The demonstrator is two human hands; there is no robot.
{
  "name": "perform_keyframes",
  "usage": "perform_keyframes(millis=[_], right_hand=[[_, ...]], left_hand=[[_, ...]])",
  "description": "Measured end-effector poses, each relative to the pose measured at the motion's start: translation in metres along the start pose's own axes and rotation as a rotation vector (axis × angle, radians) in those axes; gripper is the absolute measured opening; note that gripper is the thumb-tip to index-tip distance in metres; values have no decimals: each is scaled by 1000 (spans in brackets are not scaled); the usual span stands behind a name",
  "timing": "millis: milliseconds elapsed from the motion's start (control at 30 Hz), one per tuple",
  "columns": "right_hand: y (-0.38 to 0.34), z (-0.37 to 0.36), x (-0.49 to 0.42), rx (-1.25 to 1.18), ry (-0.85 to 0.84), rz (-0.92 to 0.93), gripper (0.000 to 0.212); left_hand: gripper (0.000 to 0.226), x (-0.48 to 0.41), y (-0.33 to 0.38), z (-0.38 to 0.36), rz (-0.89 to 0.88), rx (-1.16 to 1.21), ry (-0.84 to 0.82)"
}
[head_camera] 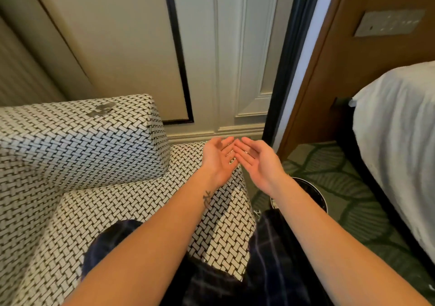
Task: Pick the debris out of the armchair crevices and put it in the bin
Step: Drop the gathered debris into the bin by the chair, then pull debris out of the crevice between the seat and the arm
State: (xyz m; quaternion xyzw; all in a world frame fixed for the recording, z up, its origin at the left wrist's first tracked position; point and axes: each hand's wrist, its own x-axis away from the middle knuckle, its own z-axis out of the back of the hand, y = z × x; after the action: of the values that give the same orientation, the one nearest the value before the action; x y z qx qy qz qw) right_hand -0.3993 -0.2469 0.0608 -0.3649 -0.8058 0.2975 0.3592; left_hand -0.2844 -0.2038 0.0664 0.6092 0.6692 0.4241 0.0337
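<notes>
Holding my left hand [220,158] and right hand [256,162] palm-up above the armchair [141,211] seat, fingers straight and fingertips almost meeting, I grip nothing in either. A grey clump of debris [101,110] (too blurred to name) lies on top of the armrest [70,141] at my left. The dark round bin [315,195] stands on the carpet [329,164] just beside the chair, under my right wrist.

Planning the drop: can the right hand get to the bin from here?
Probably yes. The bin stands on the floor beside the armchair, just under the forearm of the right hand, and nothing but that arm crosses its open top.
</notes>
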Motion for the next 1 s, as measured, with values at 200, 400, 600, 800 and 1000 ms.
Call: perform_keyframes(millis=[200,400,600,800,1000], right_hand=[[25,-85,7,38,-144,-60,29],[45,-164,11,161,-273,-97,30],[43,-239,-3,292,-321,-63,30],[49,-288,-31,297,-338,-92,28],[65,-320,-56,542,-349,55,26]], left_hand=[[45,40,66,52,-134,57,65],[49,70,125,95,-222,126,113],[47,90,189,122,-330,212,152],[47,94,234,140,-387,283,194],[44,80,265,158,-467,332,258]])
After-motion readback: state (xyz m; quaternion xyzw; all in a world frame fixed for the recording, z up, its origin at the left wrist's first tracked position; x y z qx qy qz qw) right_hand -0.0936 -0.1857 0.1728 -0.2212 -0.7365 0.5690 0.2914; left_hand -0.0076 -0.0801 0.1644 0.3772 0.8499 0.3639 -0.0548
